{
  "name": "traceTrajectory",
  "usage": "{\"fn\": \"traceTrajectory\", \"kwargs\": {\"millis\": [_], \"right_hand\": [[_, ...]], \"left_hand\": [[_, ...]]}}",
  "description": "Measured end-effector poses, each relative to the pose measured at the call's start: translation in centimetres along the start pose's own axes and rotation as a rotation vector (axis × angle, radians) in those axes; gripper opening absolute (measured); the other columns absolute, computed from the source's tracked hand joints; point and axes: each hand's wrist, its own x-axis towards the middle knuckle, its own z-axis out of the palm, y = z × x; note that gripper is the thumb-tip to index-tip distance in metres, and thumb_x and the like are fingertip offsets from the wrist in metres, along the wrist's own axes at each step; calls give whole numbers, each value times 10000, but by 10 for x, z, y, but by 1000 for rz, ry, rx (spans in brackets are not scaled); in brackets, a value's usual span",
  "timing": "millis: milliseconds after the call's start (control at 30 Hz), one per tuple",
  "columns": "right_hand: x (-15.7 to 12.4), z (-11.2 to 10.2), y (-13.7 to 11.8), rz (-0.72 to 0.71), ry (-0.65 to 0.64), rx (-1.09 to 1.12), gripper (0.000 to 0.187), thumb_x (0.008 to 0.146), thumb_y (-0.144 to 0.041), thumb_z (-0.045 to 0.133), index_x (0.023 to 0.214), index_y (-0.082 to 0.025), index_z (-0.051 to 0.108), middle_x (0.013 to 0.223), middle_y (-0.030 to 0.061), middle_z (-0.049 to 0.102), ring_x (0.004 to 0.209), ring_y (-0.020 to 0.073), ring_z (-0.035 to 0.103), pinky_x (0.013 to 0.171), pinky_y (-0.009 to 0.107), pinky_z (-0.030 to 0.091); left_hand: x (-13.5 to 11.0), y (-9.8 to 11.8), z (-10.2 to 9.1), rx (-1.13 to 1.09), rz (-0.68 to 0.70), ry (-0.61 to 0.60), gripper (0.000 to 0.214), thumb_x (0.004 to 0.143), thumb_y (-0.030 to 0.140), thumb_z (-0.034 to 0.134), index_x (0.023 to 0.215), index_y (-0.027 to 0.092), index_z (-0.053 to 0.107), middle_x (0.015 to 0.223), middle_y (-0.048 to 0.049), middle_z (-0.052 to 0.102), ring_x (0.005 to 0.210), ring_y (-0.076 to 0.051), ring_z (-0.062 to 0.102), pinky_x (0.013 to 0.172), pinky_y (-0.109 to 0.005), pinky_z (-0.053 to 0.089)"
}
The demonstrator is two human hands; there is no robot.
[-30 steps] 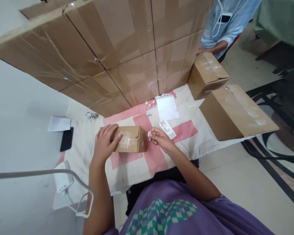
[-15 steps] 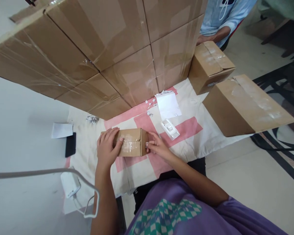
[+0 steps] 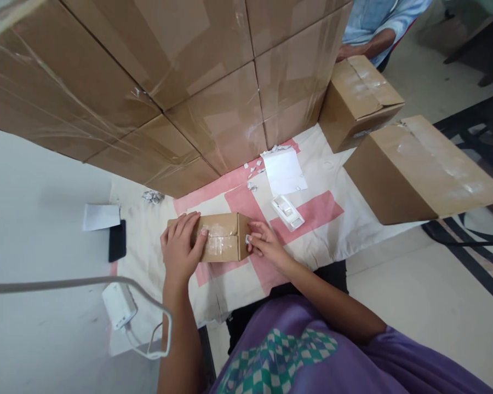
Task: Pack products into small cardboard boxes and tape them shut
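Note:
A small taped cardboard box [image 3: 224,249] lies on the pink-and-white cloth [image 3: 250,200] in front of me. My left hand [image 3: 182,241] grips its left end, thumb on the top face and fingers over the far side. At the opposite end, my right hand [image 3: 265,243] pinches a small white piece [image 3: 247,239], seemingly paper or a label, against the box's right face. To the right of that hand lies a white plastic device [image 3: 287,212]. Just beyond it is a white sheet [image 3: 285,171] with torn scraps [image 3: 252,186] beside it.
Large taped cartons [image 3: 213,109] form a wall behind the cloth. Two more boxes [image 3: 431,169] stand at the right, near another person's arm [image 3: 370,46]. At left are a phone [image 3: 117,243], papers [image 3: 101,216], crumpled paper [image 3: 153,197] and a white adapter [image 3: 119,306] with a cable.
The view has shifted slightly. Both hands keep their places on the small box, and the white piece at my right fingertips shows a little more clearly.

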Motion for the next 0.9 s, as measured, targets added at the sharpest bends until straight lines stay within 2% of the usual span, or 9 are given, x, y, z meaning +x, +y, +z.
{"fn": "traceTrajectory", "kwargs": {"millis": [67, 133, 233, 333, 433, 500, 600, 700, 900], "right_hand": [[2, -1, -2, 12, -9, -34, 536, 771, -536, 751, 1094, -255, 429, 613, -93, 580, 436, 73, 363, 452, 203, 219], [6, -5, -3, 29, -12, -81, 467, 776, -537, 758, 944, -254, 427, 551, -117, 494, 426, 69, 340, 445, 196, 204], [9, -12, -2, 45, -26, -160, 496, 781, -535, 765, 753, -245, 363, 509, -125, 388, 419, 57, 280, 443, 199, 178], [2, -16, 1, 16, -51, -206, 459, 758, -462, 805, 737, -227, 412, 560, -108, 409, 483, 64, 328, 494, 208, 226], [-17, -11, 8, -87, -8, -272, 274, 842, -394, 740, 992, -218, 593, 653, -78, 469, 602, 106, 448, 601, 242, 339], [-31, -6, 13, -135, 33, -342, 356, 933, -367, 631, 1261, -232, 601, 710, -48, 526, 672, 139, 508, 665, 278, 390], [-45, 3, 17, -94, -1, -402, 574, 972, -311, 545, 1535, -267, 442, 784, -19, 606, 694, 155, 519, 669, 295, 415], [-49, 10, 14, -45, -45, -389, 745, 933, -257, 547, 1630, -272, 284, 774, -30, 617, 673, 151, 491, 644, 283, 413], [-58, 18, 13, 34, -110, -341, 876, 891, -222, 559, 1664, -268, 149, 717, -56, 601, 621, 132, 483, 606, 259, 395]], "left_hand": [[0, 1, 0, 4, 0, 4, 404, 1038, 447, 433, 1375, 270, 567, 1451, -49, 618, 1402, -264, 491, 1098, -418, 283], [2, 1, 0, 10, -2, 5, 404, 1037, 448, 432, 1372, 270, 569, 1446, -49, 622, 1398, -266, 493, 1095, -420, 286], [4, 2, 0, 16, -10, -2, 408, 1034, 455, 428, 1368, 269, 572, 1445, -53, 624, 1393, -270, 496, 1092, -421, 290], [4, 2, 0, 20, -12, -4, 409, 1035, 455, 423, 1367, 268, 571, 1445, -54, 624, 1391, -268, 496, 1093, -421, 292], [4, 2, -1, 22, -12, -12, 412, 1036, 456, 422, 1372, 268, 567, 1449, -52, 619, 1395, -265, 492, 1094, -424, 292], [3, 2, -1, 22, -15, -19, 420, 1035, 465, 421, 1377, 268, 566, 1453, -55, 616, 1400, -268, 487, 1100, -430, 289], [3, 2, -1, 20, -17, -23, 436, 1036, 470, 407, 1390, 268, 562, 1455, -61, 616, 1410, -272, 476, 1114, -440, 284], [3, 3, -1, 18, -18, -23, 442, 1037, 466, 403, 1399, 266, 559, 1457, -63, 614, 1416, -273, 469, 1120, -442, 281], [5, 4, -1, 19, -39, -17, 408, 1035, 455, 422, 1374, 283, 568, 1451, -33, 617, 1402, -271, 483, 1105, -440, 292]]}}
